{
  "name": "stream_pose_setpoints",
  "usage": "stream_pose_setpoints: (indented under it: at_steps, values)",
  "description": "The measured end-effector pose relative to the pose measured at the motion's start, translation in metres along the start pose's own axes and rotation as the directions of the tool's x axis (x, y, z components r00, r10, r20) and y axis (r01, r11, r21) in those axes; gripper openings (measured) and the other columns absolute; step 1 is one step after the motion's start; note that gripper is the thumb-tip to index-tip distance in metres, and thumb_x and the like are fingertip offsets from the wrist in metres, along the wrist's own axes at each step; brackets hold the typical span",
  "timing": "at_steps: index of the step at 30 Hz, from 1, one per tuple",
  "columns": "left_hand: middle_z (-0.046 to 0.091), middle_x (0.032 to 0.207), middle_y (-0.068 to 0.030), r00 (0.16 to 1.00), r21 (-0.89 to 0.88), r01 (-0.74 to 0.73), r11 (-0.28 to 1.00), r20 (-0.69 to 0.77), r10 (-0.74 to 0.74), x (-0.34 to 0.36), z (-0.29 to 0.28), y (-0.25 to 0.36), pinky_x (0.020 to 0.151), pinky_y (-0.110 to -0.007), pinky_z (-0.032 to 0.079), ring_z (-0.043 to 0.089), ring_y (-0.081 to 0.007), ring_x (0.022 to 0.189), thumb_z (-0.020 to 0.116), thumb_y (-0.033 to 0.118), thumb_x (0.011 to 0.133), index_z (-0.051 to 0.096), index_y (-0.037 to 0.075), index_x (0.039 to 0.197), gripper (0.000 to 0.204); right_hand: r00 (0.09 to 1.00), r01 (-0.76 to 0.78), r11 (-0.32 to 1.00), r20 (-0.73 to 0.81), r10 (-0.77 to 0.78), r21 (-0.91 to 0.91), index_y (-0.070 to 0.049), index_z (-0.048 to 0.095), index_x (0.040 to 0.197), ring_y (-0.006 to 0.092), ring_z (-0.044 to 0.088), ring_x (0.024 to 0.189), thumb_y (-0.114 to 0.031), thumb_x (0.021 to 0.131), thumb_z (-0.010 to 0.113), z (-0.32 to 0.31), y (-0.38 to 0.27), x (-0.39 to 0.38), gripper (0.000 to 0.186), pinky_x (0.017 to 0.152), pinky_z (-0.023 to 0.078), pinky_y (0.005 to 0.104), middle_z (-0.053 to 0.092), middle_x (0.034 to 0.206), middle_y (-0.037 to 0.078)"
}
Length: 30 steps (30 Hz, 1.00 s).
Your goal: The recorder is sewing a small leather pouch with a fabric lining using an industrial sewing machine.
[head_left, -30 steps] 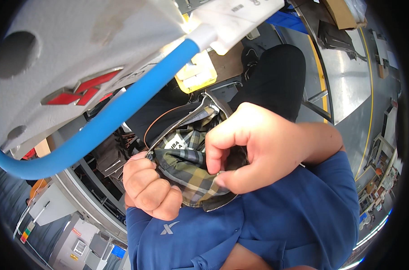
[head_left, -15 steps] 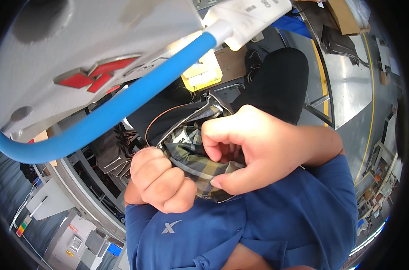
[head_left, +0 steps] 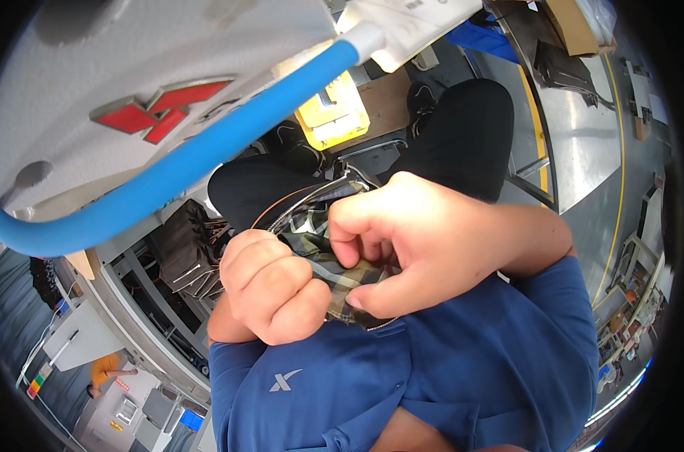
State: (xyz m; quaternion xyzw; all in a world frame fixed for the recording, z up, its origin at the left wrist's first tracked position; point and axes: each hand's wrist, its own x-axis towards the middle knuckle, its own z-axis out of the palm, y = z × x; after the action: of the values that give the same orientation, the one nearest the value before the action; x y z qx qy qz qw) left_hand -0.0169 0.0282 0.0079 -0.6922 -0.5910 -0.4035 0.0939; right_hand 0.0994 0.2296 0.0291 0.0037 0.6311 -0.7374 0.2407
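A small zippered bag (head_left: 342, 279) with a green, black and tan plaid lining lies against my front, its mouth facing up. A metal-toothed zipper (head_left: 309, 200) edges the opening, and a thin brown cord or trim runs beside it. My left hand (head_left: 274, 290) is closed in a fist around the bag's left edge, hiding that part. Over the right side, my right hand (head_left: 432, 241) curls with its thumb and fingers on the plaid lining, a fold of cloth between them. Its fingertips are partly hidden inside the opening. A white label shows on the lining.
A grey machine head (head_left: 176, 45) with a blue curved bar (head_left: 206, 169) hangs close at upper left. Dark zippered pieces (head_left: 184, 252) are stacked at left. A yellow pedal-like box (head_left: 334, 117) sits by my feet. Right stands a metal table (head_left: 583, 143). Far lower left is another person (head_left: 105, 373).
My right hand has shifted slightly left and up with the lining. The bag's mouth looks narrower between my hands. A person in orange has come into view at lower left.
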Motion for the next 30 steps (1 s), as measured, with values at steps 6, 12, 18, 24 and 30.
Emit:
stream_pose_setpoints:
  at_steps: [6, 12, 18, 24, 30]
  values:
    - [0.05, 0.068, -0.0048, 0.998, -0.029, 0.04, 0.999, -0.039, -0.041, -0.004, 0.003, -0.002, 0.044, -0.03, 0.034, 0.046, -0.0179, 0.053, 0.062, 0.029, 0.048, 0.058, 0.006, 0.075, 0.036, 0.997, -0.058, 0.997, 0.056, 0.055, 0.055, 0.002, 0.059, 0.09, 0.0179, 0.055, 0.058, -0.012, 0.074, 0.07, -0.002, -0.001, 0.0, 0.024, 0.054, 0.044, 0.034, 0.058, 0.064, 0.009]
    - [0.051, 0.068, -0.0059, 0.997, -0.04, 0.069, 0.997, -0.025, -0.07, -0.002, 0.003, -0.003, 0.044, -0.03, 0.034, 0.047, -0.0188, 0.053, 0.062, 0.029, 0.048, 0.058, 0.005, 0.072, 0.034, 1.0, 0.004, 0.999, -0.028, -0.005, -0.041, 0.001, 0.059, 0.091, 0.0253, 0.06, 0.062, -0.013, 0.074, 0.07, 0.001, -0.004, 0.001, 0.025, 0.058, 0.048, 0.0371, 0.061, 0.07, 0.013]
    - [0.051, 0.069, -0.0066, 0.996, -0.024, 0.088, 0.996, -0.011, -0.089, -0.004, 0.006, -0.003, 0.044, -0.03, 0.034, 0.047, -0.0194, 0.053, 0.062, 0.029, 0.048, 0.058, 0.005, 0.071, 0.034, 0.998, 0.048, 0.996, -0.024, -0.049, -0.069, 0.001, 0.059, 0.09, 0.0289, 0.061, 0.065, -0.014, 0.074, 0.071, -0.001, 0.0, 0.0, 0.026, 0.06, 0.049, 0.0387, 0.062, 0.072, 0.015]
    - [0.051, 0.069, -0.0069, 0.995, -0.037, 0.093, 0.995, -0.025, -0.094, -0.004, 0.006, -0.003, 0.045, -0.03, 0.034, 0.047, -0.0198, 0.054, 0.061, 0.03, 0.047, 0.059, 0.004, 0.071, 0.035, 0.996, 0.061, 0.994, -0.063, -0.067, -0.087, 0.001, 0.059, 0.092, 0.0296, 0.062, 0.065, -0.013, 0.074, 0.069, 0.001, 0.0, -0.001, 0.025, 0.06, 0.05, 0.0388, 0.062, 0.072, 0.015]
    - [0.048, 0.067, -0.0063, 0.986, 0.014, 0.165, 0.986, -0.016, -0.165, -0.005, -0.003, -0.003, 0.045, -0.032, 0.035, 0.047, -0.0208, 0.053, 0.061, 0.026, 0.046, 0.056, 0.005, 0.069, 0.032, 0.969, 0.218, 0.972, -0.103, -0.227, -0.091, 0.0, 0.058, 0.099, 0.0309, 0.064, 0.068, -0.019, 0.078, 0.074, -0.001, 0.017, -0.007, 0.032, 0.062, 0.05, 0.0396, 0.063, 0.076, 0.015]
